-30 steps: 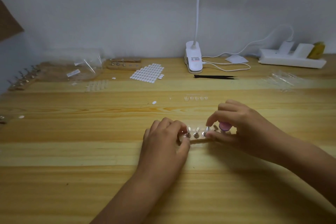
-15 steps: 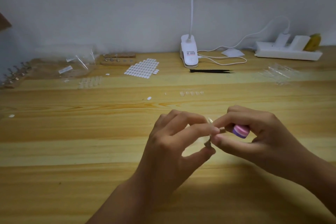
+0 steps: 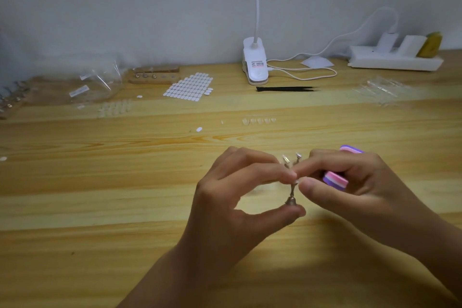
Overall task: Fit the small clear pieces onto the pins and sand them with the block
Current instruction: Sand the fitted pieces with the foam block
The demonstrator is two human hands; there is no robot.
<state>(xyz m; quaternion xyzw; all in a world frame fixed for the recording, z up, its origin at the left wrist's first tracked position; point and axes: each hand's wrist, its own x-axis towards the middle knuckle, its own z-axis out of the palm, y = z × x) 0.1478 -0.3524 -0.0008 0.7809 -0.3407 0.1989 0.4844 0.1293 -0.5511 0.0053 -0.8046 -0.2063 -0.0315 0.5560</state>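
While the left hand (image 3: 232, 197) pinched a pin (image 3: 292, 194) at centre frame, right hand (image 3: 355, 182) curled round the pink block (image 3: 335, 180).

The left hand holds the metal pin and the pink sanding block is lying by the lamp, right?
Not quite: the sanding block is gripped in the right hand, not lying by the lamp, per the head view. The left hand does hold the metal pin.
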